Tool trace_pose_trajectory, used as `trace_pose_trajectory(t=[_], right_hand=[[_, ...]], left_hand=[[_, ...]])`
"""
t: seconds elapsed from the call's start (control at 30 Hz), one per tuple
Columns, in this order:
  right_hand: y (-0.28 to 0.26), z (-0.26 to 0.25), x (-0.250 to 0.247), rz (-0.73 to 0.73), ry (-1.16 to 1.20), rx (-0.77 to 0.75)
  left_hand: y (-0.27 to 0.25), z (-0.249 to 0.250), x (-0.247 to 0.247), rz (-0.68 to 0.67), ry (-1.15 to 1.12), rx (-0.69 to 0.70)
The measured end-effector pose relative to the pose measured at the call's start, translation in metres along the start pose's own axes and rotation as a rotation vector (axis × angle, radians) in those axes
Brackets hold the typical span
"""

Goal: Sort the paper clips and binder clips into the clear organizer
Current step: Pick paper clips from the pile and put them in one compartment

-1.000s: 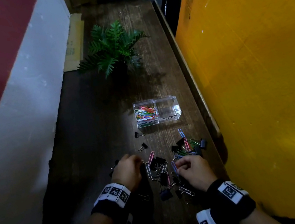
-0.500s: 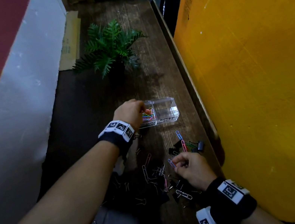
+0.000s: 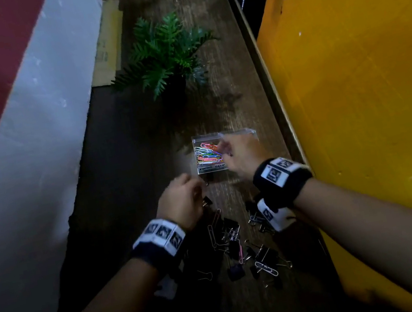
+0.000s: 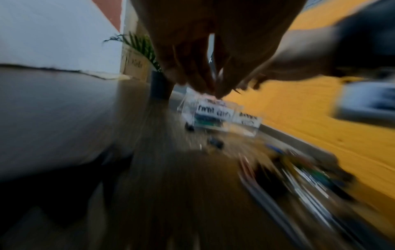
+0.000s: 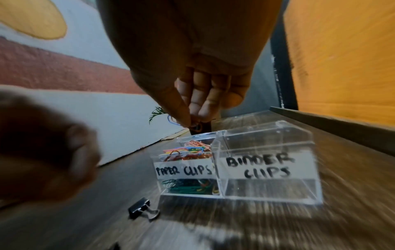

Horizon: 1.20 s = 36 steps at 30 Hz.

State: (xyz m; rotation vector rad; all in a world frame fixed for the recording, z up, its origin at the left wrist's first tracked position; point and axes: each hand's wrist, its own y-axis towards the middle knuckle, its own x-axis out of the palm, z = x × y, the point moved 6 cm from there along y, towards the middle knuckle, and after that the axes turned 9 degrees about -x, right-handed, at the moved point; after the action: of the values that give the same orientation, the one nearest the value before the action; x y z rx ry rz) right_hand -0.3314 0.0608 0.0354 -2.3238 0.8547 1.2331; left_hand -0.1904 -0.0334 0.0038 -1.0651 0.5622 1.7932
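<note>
The clear organizer (image 3: pixel 247 131) (image 5: pixel 267 191) stands mid-table with two labelled compartments. Coloured paper clips (image 3: pixel 207 154) (image 5: pixel 188 150) fill its left one; the right one, marked for binder clips, holds nothing. My right hand (image 3: pixel 221 149) (image 5: pixel 190 122) hovers over the left compartment and pinches a blue paper clip (image 5: pixel 172 121) between thumb and fingers. My left hand (image 3: pixel 197 190) (image 4: pixel 210 87) is just in front of the organizer's left corner, fingers loosely curled downward, nothing visible in them. A mixed pile of clips (image 3: pixel 238 243) lies nearer me.
One black binder clip (image 5: pixel 142 208) (image 3: pixel 206 201) lies alone in front of the organizer. A potted fern (image 3: pixel 167 52) stands behind it. A yellow wall (image 3: pixel 355 102) runs close along the right, a white and red wall (image 3: pixel 14 120) along the left.
My left hand has pulled back from the organizer toward me. My right hand has risen from the pile and moved forward over the paper clip compartment with a clip.
</note>
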Motion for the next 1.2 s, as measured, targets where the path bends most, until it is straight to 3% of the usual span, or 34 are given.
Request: trace_pose_trajectory(t=[0.1,0.2,0.33,0.53,0.83,1.2], right_hand=[[0.021,-0.016,0.002,-0.029,-0.118,-0.094],[0.031,-0.019,0.01,-0.079,-0.236,-0.108],[0.031,-0.015,0.019,-0.155,-0.31,-0.086],[-0.018,-0.013,0.006,-0.029,-0.12,-0.102],[-0.164,0.023,0.063,-0.257,0.087,0.275],[-0.178,0.016,0.08,-0.246,-0.006,0.332]], left_hand=[[-0.036,-0.021,0.031,-0.256,0.074,-0.22],[-0.058,-0.027,0.053,-0.352,0.121,-0.297],[-0.057,-0.026,0.054,-0.362,0.126,-0.319],[-0.047,-0.025,0.049,-0.396,0.142,-0.319],[-0.051,-0.026,0.043,-0.395,0.166,-0.326],[-0.044,-0.019,0.037,-0.368,0.117,-0.35]])
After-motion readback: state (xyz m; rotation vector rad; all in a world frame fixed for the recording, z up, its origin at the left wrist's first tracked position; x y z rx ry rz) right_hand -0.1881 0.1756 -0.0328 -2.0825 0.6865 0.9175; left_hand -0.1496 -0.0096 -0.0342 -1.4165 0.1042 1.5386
